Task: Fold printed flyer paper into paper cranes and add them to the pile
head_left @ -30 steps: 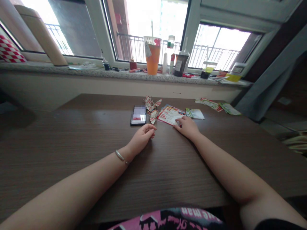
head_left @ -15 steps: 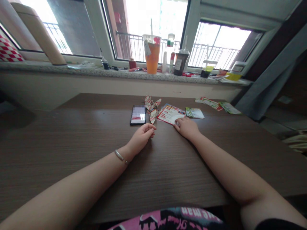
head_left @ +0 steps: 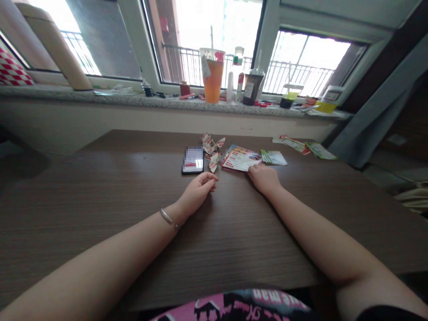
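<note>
My right hand [head_left: 265, 179] has its fingers closed on the near right corner of a printed leaflet [head_left: 239, 159], white with red lines of text and a colour picture. That near edge looks slightly raised, and more coloured paper shows beneath its left side. My left hand [head_left: 199, 187], with a silver bangle at the wrist, rests on its side on the table, fingers loosely curled together around nothing visible. Just beyond it lies a phone [head_left: 193, 160] with a lit, blurred screen. Between phone and leaflet are crumpled or folded patterned paper pieces [head_left: 213, 151].
A stack of green and white cards [head_left: 274, 157] lies right of the leaflet, with more printed papers [head_left: 296, 145] farther back. On the windowsill [head_left: 133, 99] stand an orange drink cup [head_left: 213, 78], a dark drink cup [head_left: 251, 89], bottles and pens.
The leaflet has turned a little and shifted slightly right with my right hand, which has closed on its corner. The card stack has moved slightly right. My left hand has stayed put.
</note>
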Motion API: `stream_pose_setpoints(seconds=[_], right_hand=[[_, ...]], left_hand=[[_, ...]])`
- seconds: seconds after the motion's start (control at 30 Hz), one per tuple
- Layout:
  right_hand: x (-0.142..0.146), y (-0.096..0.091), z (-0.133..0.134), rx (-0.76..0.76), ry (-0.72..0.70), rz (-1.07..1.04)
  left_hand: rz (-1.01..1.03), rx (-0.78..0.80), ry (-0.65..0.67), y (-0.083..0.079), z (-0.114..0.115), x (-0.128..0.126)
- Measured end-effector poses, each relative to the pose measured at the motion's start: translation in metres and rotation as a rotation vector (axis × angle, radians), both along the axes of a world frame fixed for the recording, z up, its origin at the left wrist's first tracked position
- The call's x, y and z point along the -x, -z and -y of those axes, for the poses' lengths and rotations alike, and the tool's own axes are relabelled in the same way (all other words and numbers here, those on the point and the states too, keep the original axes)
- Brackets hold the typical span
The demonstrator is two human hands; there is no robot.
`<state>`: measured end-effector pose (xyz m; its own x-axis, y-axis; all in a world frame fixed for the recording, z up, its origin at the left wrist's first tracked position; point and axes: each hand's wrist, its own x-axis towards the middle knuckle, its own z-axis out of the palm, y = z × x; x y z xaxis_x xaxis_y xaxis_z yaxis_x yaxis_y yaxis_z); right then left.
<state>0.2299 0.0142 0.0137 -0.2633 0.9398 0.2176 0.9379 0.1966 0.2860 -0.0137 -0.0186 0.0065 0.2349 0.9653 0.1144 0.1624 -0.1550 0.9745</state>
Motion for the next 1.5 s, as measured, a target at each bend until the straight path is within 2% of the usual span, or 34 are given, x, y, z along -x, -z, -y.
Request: stream_pose_setpoints(seconds=[0.3, 0.63, 0.77, 0.97, 1.03, 1.37, 1.5], right_hand=[[-0.001, -0.003, 0.005, 0.049, -0.025, -0.031], [0.007, -0.017, 0.029, 0.162, -0.112, 0.033], [0.012, -0.023, 0.040, 0.186, -0.239, 0.030], [0.020, -0.032, 0.054, 0.283, -0.440, -0.005], [0.023, -0.034, 0.058, 0.300, -0.511, -0.032], [0.024, -0.039, 0.063, 0.446, -0.702, -0.245], [0.016, -0.035, 0.056, 0.495, -0.736, -0.347]], left_hand=[[0.007, 0.006, 0.007, 0.002, -0.001, 0.001], [-0.057, -0.035, -0.006, -0.005, 0.003, 0.000], [-0.171, -0.125, 0.021, -0.004, 0.003, 0.001], [-0.413, -0.480, 0.095, -0.002, 0.002, 0.005], [-0.497, -0.539, 0.136, -0.002, 0.003, 0.005], [-0.834, -0.625, 0.256, 0.007, 0.002, 0.008], [-0.880, -0.634, 0.340, 0.009, 0.000, 0.010]])
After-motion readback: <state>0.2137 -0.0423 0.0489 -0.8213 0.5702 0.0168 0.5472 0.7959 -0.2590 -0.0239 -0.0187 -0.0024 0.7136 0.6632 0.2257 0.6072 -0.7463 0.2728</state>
